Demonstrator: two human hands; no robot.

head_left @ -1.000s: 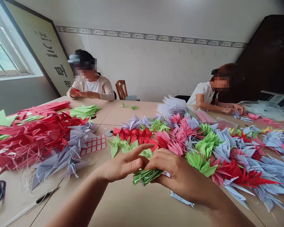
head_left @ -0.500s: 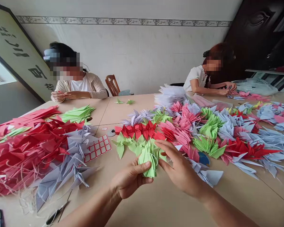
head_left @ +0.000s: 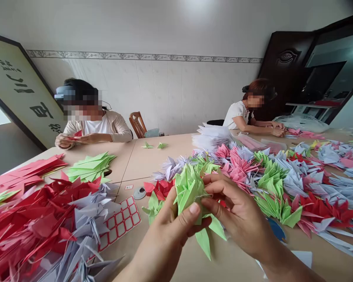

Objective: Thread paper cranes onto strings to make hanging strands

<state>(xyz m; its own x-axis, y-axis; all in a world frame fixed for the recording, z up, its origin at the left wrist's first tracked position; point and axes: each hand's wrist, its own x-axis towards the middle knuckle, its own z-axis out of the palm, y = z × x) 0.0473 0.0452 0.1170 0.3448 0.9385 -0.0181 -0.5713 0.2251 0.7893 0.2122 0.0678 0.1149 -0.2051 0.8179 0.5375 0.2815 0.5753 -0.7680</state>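
Note:
A bundle of folded green paper pieces [head_left: 190,186] is gripped in my left hand [head_left: 172,225], with the thumb across its lower front. My right hand [head_left: 238,211] is at the bundle's right side, thumb and index finger pinched on a thin white string [head_left: 204,196] that runs over the paper. More green folded petals [head_left: 205,241] hang or lie below the bundle; whether they join it I cannot tell. Behind my left hand, on the table, are a green folded piece [head_left: 154,207] and red folded paper [head_left: 161,189].
Red folded papers [head_left: 32,223] and pale purple ones [head_left: 92,215] heap on the left, beside a red-grid label sheet [head_left: 123,221]. Mixed colored bundles [head_left: 282,176] cover the right. Two people [head_left: 95,125] [head_left: 244,113] sit across the table [head_left: 141,156].
The green bundle has come up nearer the camera in my left hand. My right fingers have closed on the string. The camera view has tilted upward.

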